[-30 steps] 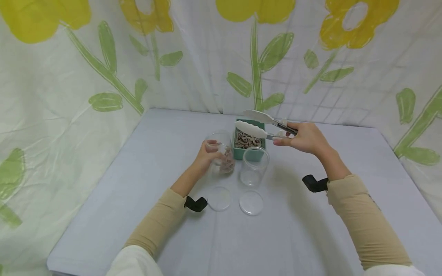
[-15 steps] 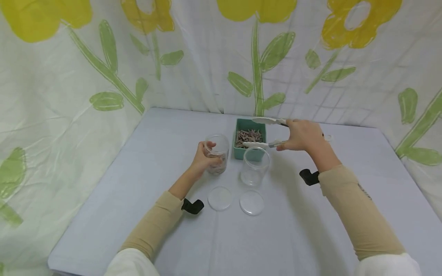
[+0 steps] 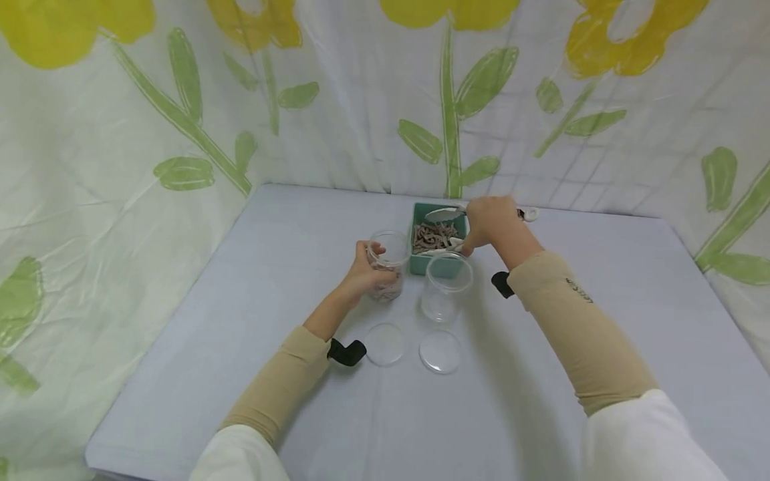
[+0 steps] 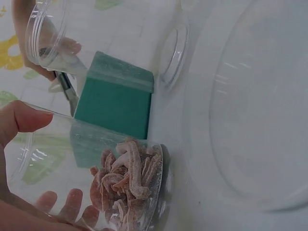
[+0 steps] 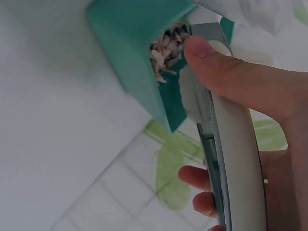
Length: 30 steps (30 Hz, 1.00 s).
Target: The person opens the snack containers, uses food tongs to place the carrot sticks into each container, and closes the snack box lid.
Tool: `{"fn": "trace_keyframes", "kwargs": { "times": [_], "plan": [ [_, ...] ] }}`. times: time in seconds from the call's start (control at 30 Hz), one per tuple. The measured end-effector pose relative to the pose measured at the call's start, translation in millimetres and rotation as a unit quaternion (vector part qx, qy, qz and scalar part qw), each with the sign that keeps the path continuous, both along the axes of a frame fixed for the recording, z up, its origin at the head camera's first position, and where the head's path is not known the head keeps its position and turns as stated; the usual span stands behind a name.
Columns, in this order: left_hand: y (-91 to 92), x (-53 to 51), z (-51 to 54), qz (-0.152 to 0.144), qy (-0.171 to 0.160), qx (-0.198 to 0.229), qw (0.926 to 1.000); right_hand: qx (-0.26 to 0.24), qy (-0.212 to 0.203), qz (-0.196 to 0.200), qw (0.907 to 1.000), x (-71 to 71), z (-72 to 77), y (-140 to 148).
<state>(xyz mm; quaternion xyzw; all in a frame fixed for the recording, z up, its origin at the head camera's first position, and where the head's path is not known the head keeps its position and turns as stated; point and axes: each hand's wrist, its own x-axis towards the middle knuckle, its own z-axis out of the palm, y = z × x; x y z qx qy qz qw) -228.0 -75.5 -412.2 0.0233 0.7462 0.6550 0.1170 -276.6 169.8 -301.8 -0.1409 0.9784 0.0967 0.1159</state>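
– What hides the middle of the tongs (image 3: 442,215) in the head view?
– The right hand (image 3: 492,219); in the right wrist view, their handle end runs off the bottom edge.
– And the lettering (image 3: 579,290) on the right sleeve (image 3: 583,337)?
– Too small to read. The left wrist view cuts off the nearer lid (image 4: 260,115) at the right edge.

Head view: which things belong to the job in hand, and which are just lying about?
Belong to the job:
tongs, in the right hand
tub
held jar, in the left hand
strips, in tub and held jar

Lying about, perhaps for later:
empty jar
two lids
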Motion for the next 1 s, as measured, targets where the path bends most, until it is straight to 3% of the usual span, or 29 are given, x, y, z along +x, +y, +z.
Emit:
{"fn": "trace_keyframes", "kwargs": {
  "times": [0.2, 0.33, 0.53, 1.0],
  "plan": [
    [0.4, 2.3, -2.4, 0.001, 0.006, 0.011, 0.9999, -0.019, -0.017, -0.023, 0.9994, -0.7, -18.7, 5.2],
    [-0.6, 2.3, -2.5, 0.001, 0.006, 0.007, 1.0000, -0.045, 0.002, -0.019, 0.9988, 1.0, -26.3, 7.9],
    [-1.8, 1.9, 0.2, 0.001, 0.006, 0.004, 1.0000, -0.052, 0.029, -0.002, 0.9982, 2.4, -27.8, 3.7],
    [0.6, 1.6, 0.9, 0.004, 0.006, 0.000, 1.0000, -0.068, 0.036, -0.022, 0.9968, 6.8, -28.8, 6.5]
  ]
}}
